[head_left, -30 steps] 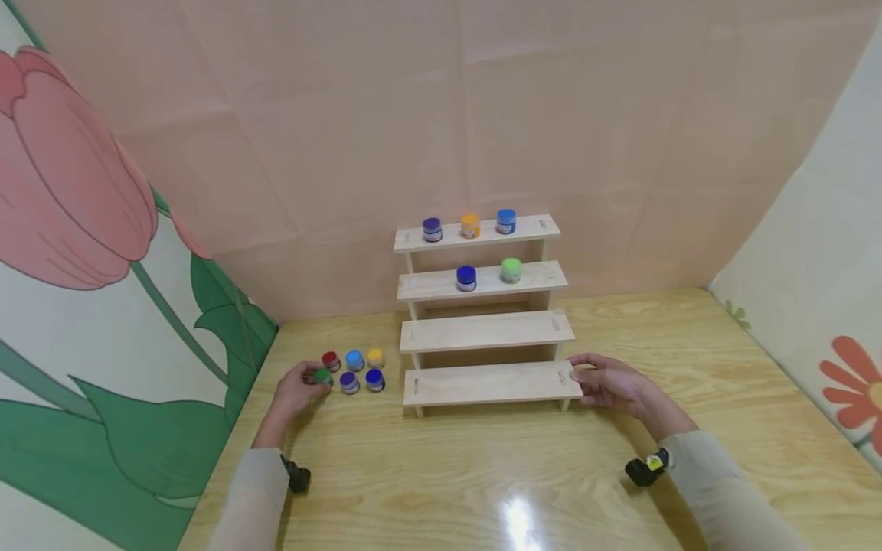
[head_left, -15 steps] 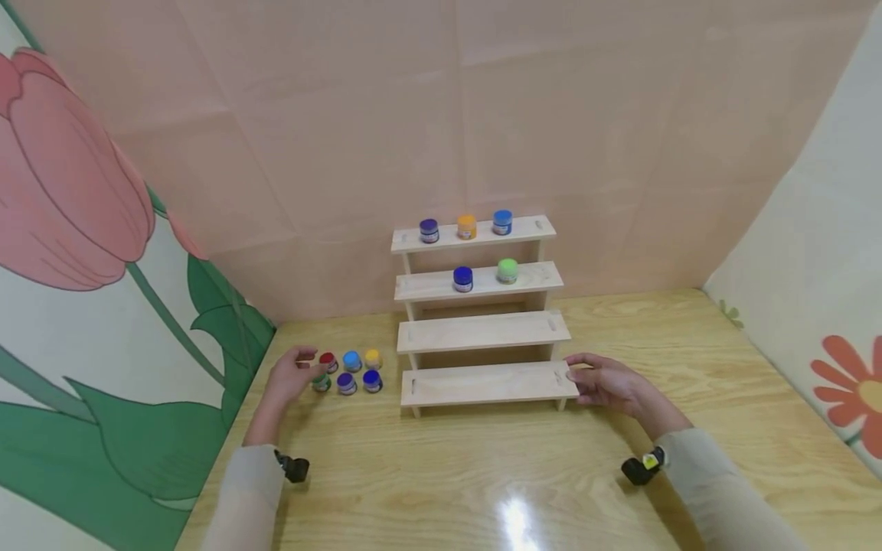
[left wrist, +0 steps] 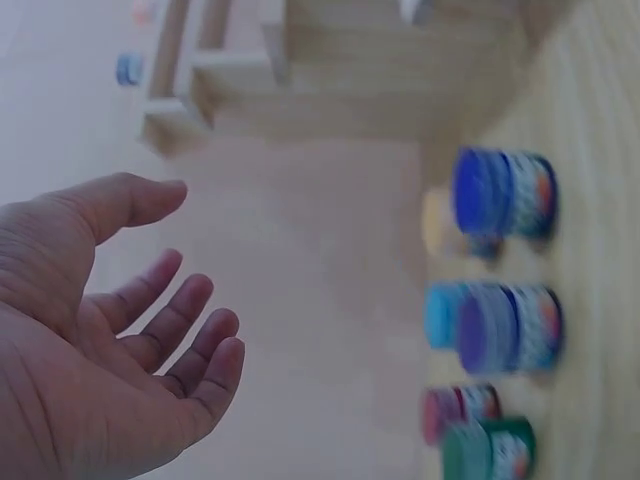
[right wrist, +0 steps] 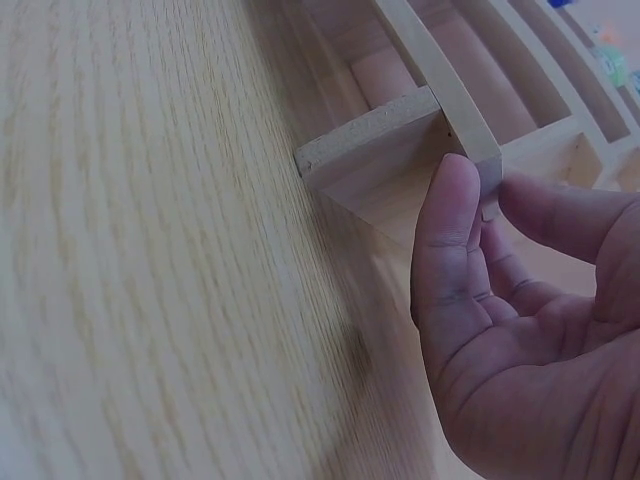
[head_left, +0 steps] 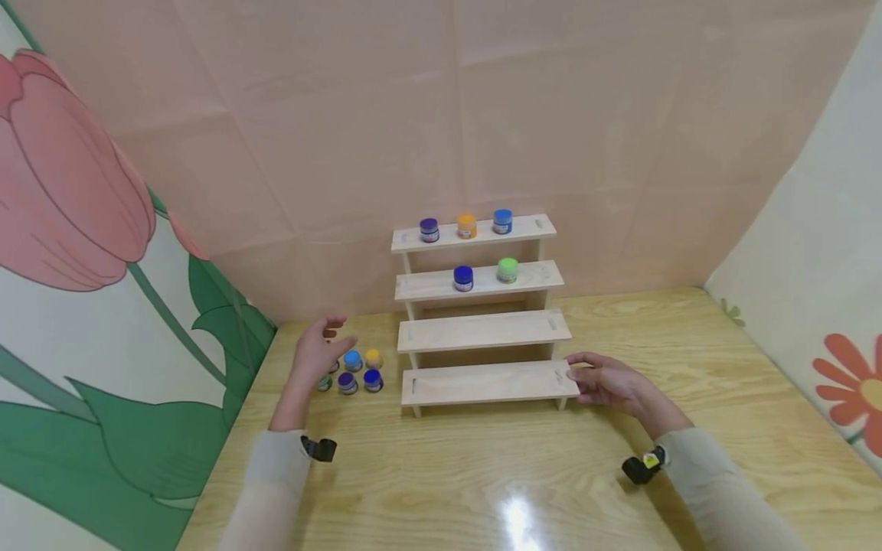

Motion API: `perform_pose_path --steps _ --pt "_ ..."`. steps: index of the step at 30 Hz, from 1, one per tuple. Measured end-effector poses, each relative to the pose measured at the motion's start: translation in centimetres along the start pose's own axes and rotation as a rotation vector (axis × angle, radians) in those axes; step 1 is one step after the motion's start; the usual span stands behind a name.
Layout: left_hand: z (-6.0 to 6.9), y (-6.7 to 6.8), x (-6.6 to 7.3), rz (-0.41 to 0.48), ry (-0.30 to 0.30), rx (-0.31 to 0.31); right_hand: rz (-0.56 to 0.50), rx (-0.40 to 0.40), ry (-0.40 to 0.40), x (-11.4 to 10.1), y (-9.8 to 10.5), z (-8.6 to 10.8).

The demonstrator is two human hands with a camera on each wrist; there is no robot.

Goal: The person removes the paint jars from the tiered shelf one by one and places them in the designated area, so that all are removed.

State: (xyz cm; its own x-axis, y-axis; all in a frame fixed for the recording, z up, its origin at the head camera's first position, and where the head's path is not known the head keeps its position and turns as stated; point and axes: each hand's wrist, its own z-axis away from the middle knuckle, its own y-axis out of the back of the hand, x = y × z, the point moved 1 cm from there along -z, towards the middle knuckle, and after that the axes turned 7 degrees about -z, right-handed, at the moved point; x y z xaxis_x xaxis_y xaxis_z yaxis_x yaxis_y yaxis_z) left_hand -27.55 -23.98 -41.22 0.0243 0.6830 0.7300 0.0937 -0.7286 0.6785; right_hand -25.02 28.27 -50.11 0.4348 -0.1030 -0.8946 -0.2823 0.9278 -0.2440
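Note:
My left hand (head_left: 318,353) hovers over the left end of a group of small lidded paint jars, fingers loosely bent and nothing in them. Among these jars are a purple one (head_left: 347,383), a dark blue one (head_left: 373,380), a light blue one (head_left: 352,360) and a yellow one (head_left: 374,358). The hand partly covers the green jar (head_left: 324,383) and the red jar; both show in the left wrist view. With thumb and fingers, my right hand (head_left: 609,383) pinches the right end of the lowest board of a wooden stepped rack (head_left: 489,384).
On the rack's top step stand a purple jar (head_left: 429,230), an orange jar (head_left: 466,226) and a blue jar (head_left: 502,222). One step lower are a dark blue jar (head_left: 463,278) and a light green jar (head_left: 507,270). A pink backdrop (head_left: 344,153) hangs behind the wooden table (head_left: 441,474).
My left hand has let go of the green jar, lifted away and moved right and farther back over the jars. My right hand stays on the rack's end.

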Motion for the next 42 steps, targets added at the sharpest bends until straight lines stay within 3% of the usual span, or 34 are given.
perform_pose_path --steps 6,19,36,42 --pt "-0.4 -0.8 3.0 0.010 -0.088 0.006 0.007 0.010 -0.008 -0.1 -0.1 0.0" --pt "-1.3 -2.3 8.2 0.017 -0.138 -0.028 0.011 0.009 -0.014 -0.1 0.1 -0.1" --pt "-3.0 -5.4 12.4 0.075 -0.236 -0.037 -0.006 0.013 -0.017 0.2 0.2 -0.2" --pt "-3.5 -6.2 13.6 0.076 -0.238 -0.043 -0.015 -0.011 -0.012 0.2 0.2 -0.2"
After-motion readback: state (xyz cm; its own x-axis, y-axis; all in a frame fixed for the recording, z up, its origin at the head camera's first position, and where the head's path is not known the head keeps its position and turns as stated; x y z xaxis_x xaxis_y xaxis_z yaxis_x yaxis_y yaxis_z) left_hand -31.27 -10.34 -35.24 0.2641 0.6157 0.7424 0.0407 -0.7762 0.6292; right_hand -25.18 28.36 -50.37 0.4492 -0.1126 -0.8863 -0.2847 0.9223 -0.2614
